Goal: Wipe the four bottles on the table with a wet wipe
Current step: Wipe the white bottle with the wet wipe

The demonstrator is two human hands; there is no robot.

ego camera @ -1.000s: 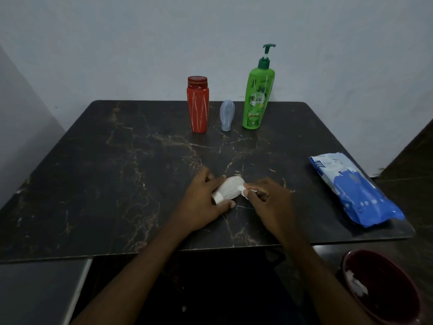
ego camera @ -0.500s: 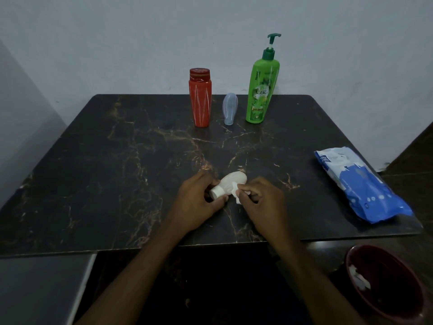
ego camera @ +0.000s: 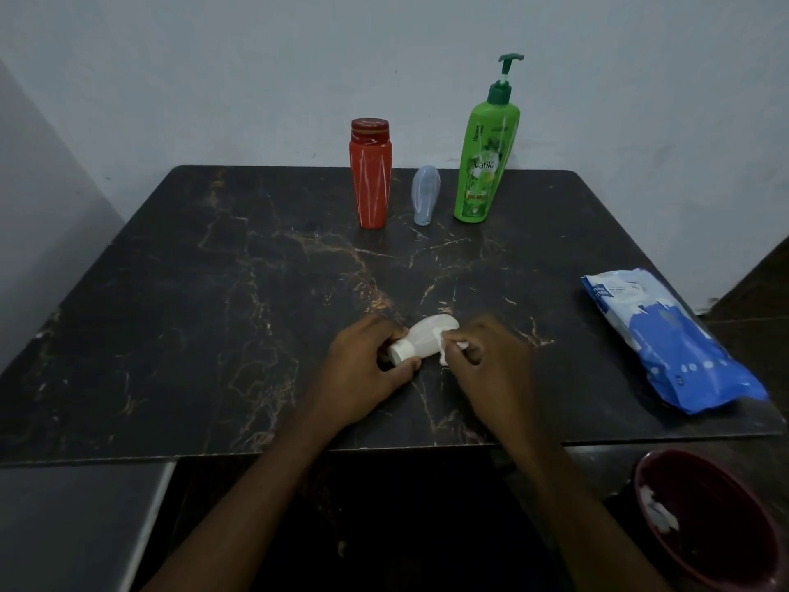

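Near the bench's (ego camera: 213, 335) front edge, the left hand (ego camera: 363, 373) grips the white bottle (ego camera: 427, 339) by its cap end; right hand (ego camera: 486, 361) fingers pinch the wet wipe (ego camera: 444, 356) against it (best to rotate the bottle, covering every side).

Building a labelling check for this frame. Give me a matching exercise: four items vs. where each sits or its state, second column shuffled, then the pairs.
Things
1. red bottle
2. green pump bottle
3. white bottle
4. blue wipes pack

Places or states
A. lying flat by the right edge of the table
B. tipped on its side, cap end held by the left hand
C. upright at the back, left end of the row
D. upright at the back, right end of the row

Pairs: 1-C, 2-D, 3-B, 4-A
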